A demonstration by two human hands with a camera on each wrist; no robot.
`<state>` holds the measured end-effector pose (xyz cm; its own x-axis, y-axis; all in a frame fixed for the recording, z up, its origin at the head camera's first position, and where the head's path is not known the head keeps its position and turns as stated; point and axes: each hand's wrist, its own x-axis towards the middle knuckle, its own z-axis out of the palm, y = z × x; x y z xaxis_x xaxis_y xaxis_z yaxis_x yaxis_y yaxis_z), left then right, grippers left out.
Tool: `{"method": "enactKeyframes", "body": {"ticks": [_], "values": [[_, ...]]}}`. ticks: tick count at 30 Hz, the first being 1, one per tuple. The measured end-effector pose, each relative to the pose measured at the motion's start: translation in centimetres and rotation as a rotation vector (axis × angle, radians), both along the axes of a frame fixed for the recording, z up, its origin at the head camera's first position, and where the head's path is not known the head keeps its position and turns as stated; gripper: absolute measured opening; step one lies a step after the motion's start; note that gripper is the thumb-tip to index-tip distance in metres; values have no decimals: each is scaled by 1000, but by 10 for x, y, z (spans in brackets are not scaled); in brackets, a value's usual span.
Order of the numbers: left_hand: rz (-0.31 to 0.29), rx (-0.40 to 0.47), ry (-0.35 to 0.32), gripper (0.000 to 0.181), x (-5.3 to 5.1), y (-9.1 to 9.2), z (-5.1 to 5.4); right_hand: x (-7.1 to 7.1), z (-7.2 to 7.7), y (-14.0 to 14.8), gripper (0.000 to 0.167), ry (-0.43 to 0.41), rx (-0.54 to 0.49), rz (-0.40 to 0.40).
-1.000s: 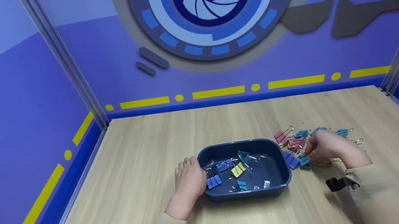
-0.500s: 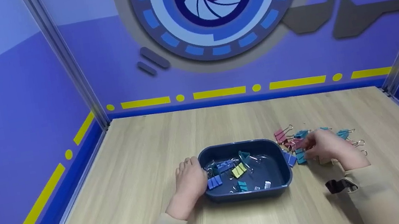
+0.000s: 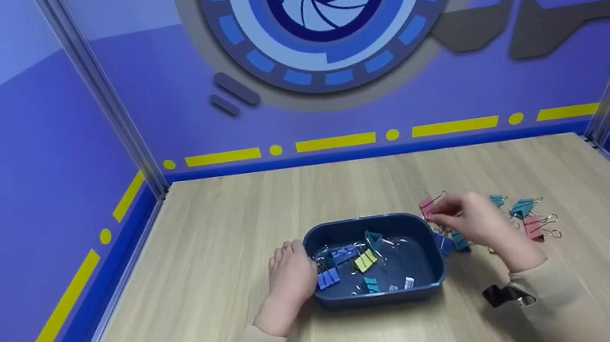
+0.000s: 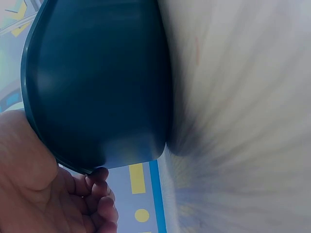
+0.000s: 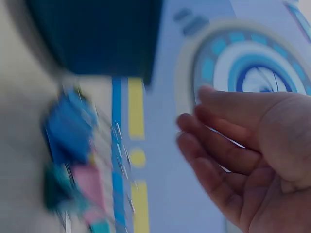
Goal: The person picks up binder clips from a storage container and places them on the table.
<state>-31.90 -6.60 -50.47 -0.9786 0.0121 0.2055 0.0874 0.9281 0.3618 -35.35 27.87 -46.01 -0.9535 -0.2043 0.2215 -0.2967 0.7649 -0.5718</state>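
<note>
A dark blue plastic box (image 3: 383,299) stands on the table with several binder clips inside, including a yellow binder clip (image 3: 365,260) and a blue binder clip (image 3: 328,278). My left hand (image 3: 292,274) grips the box's left rim; its curled fingers show against the edge in the left wrist view. To the right of the box, my right hand (image 3: 481,222) hovers over a loose pile of clips, its fingertips near a pink binder clip (image 3: 426,208). The right wrist view shows that hand (image 5: 243,155) with loosely bent fingers and nothing between them.
Around the right hand lie a teal binder clip (image 3: 522,207), a red-pink binder clip (image 3: 533,228) and a blue binder clip (image 3: 445,243) close against the box. Blue-purple panels (image 3: 303,122) enclose the wooden table (image 3: 216,228) at the back and sides.
The right hand has left a teal clip, which shifted slightly, and moved left and farther back toward the pink clip. My left hand and the box stay put.
</note>
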Motion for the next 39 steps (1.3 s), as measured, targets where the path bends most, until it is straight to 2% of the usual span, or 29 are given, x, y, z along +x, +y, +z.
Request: {"method": "enactKeyframes", "body": {"ticks": [5,10,14,19,23,26,29,35,39], "values": [[0,-2,1,28,0,1,0,11,-17,-45,7,53,-52,40],[-4,0,3,28,0,2,-1,20,-33,-80,5,41,23,57],[-9,2,-2,29,-1,2,-1,23,-41,-91,7,41,92,54],[-15,-2,21,26,0,1,0,23,-44,-93,7,43,157,57],[-13,-6,31,24,1,0,0,23,-43,-94,9,10,173,15],[-7,-3,26,25,2,0,-1,22,-41,-93,13,9,126,-22],[-7,1,18,26,2,0,-1,19,-36,-87,13,-7,34,-51],[-11,-2,15,27,0,0,-1,13,-21,-69,17,-209,-187,-100],[-9,-3,7,28,0,-1,-1,11,-17,-64,21,-299,-245,-86]]}}
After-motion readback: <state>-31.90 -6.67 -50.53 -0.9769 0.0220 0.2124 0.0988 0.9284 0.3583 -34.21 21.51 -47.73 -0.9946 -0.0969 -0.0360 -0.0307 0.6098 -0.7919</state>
